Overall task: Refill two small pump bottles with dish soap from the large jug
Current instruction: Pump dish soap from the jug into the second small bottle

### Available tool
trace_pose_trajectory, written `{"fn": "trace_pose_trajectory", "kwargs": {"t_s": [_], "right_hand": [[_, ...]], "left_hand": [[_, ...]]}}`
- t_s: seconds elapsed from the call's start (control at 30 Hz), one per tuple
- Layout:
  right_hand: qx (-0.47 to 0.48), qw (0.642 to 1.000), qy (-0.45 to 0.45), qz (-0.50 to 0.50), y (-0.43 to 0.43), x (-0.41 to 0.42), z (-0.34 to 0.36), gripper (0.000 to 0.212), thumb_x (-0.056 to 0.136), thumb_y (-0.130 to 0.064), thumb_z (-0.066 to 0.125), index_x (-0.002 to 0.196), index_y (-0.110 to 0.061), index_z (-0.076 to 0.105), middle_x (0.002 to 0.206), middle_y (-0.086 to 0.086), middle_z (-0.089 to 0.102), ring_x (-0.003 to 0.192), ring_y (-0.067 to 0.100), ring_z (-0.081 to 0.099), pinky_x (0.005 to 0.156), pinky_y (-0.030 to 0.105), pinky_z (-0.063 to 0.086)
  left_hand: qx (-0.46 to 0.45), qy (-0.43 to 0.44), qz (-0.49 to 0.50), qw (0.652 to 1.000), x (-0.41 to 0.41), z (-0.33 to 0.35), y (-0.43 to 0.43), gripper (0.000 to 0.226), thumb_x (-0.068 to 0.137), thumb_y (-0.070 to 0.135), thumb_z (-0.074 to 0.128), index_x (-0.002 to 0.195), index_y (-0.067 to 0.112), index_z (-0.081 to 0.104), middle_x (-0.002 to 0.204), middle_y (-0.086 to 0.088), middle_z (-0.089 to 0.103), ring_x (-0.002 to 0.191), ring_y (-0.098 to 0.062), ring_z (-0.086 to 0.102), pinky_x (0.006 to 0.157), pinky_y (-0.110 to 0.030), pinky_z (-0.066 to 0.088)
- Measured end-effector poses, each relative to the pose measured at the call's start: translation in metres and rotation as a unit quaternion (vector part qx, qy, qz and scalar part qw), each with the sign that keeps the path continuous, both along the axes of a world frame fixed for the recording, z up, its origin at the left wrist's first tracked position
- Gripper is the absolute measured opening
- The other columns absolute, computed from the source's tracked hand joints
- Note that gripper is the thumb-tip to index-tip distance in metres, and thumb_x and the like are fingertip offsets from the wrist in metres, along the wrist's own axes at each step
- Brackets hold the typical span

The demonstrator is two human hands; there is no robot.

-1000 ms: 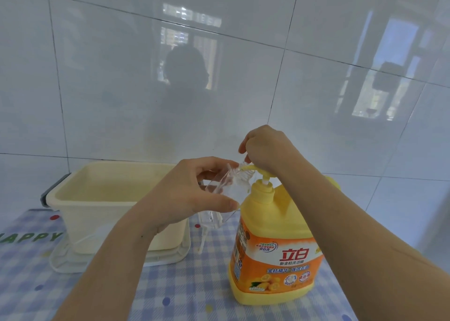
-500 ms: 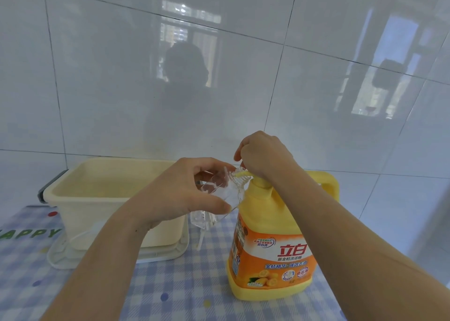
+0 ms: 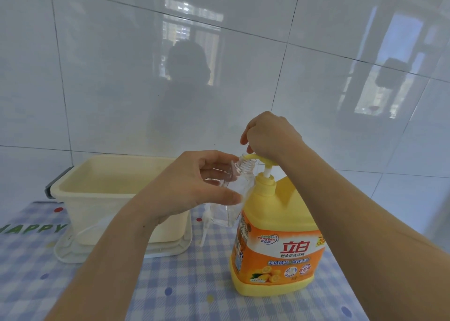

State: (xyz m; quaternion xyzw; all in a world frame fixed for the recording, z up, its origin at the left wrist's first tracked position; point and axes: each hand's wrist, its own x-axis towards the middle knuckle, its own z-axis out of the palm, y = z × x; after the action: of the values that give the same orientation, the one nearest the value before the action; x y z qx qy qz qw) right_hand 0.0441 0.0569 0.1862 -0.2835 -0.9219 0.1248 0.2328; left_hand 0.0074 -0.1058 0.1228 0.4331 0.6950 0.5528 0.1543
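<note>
We hold the small clear plastic bottle [image 3: 232, 211] in our left hand [image 3: 192, 186], with the thumb across its near side and the fingers curled over the far side. It is lifted off the desk [image 3: 194, 284] and tilted, so its long axis leans up and to the right. Just to its right, the large yellow plastic jug [image 3: 277, 235] with the orange label stands upright on the desk's checked cloth. Our right hand [image 3: 270, 135] sits on top of the jug's yellow pump head [image 3: 259, 159], fingers curled down round it. White stem shows beneath the head, so we judge the pump is raised and ready for a stroke.

The next press turns on one meeting. The spout points left, toward our left hand, and the bottle's open threaded neck ends right at its tip. We cannot tell whether the tip is inside the mouth or only touching the rim. A downward stroke would lower the spout, so the left hand would need to follow it down or the soap may run down the outside. The bottle looks nearly empty, so we judge this fill is at an early stage. We see no second bottle. A cream plastic tub [image 3: 109, 186] stands behind our left arm.
</note>
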Motion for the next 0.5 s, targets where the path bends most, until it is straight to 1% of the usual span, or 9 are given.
{"fn": "trace_pose_trajectory", "kwargs": {"t_s": [0.1, 0.27, 0.5], "right_hand": [[0.001, 1.0, -0.017, 0.002, 0.0, -0.001, -0.003, 0.034, 0.076, -0.009, 0.038, 0.09, -0.016, 0.068, 0.091, 0.002, 0.069, 0.083, 0.023, 0.064, 0.078, 0.039, 0.055], [-0.022, 1.0, -0.023, 0.0, 0.0, 0.001, -0.021, 0.037, 0.075, -0.007, 0.036, 0.092, -0.015, 0.068, 0.09, 0.004, 0.068, 0.084, 0.024, 0.063, 0.079, 0.039, 0.055], [-0.02, 1.0, -0.015, -0.004, 0.0, 0.002, -0.025, 0.036, 0.075, -0.007, 0.037, 0.091, -0.014, 0.068, 0.09, 0.004, 0.068, 0.084, 0.024, 0.064, 0.08, 0.04, 0.055]], "left_hand": [[-0.003, 0.006, 0.005, 1.0, 0.0, 0.001, -0.001, 0.06, 0.061, 0.011, 0.091, 0.114, 0.026, 0.069, 0.101, 0.008, 0.075, 0.091, -0.004, 0.07, 0.094, -0.034, 0.056], [-0.036, 0.04, 0.015, 0.998, -0.002, -0.001, -0.001, 0.054, 0.061, 0.009, 0.089, 0.106, 0.032, 0.07, 0.098, 0.014, 0.073, 0.093, -0.001, 0.068, 0.088, -0.028, 0.058], [-0.047, 0.041, 0.008, 0.998, -0.003, -0.001, -0.002, 0.054, 0.062, 0.008, 0.089, 0.108, 0.027, 0.07, 0.097, 0.008, 0.074, 0.091, -0.002, 0.068, 0.086, -0.028, 0.058]]}}
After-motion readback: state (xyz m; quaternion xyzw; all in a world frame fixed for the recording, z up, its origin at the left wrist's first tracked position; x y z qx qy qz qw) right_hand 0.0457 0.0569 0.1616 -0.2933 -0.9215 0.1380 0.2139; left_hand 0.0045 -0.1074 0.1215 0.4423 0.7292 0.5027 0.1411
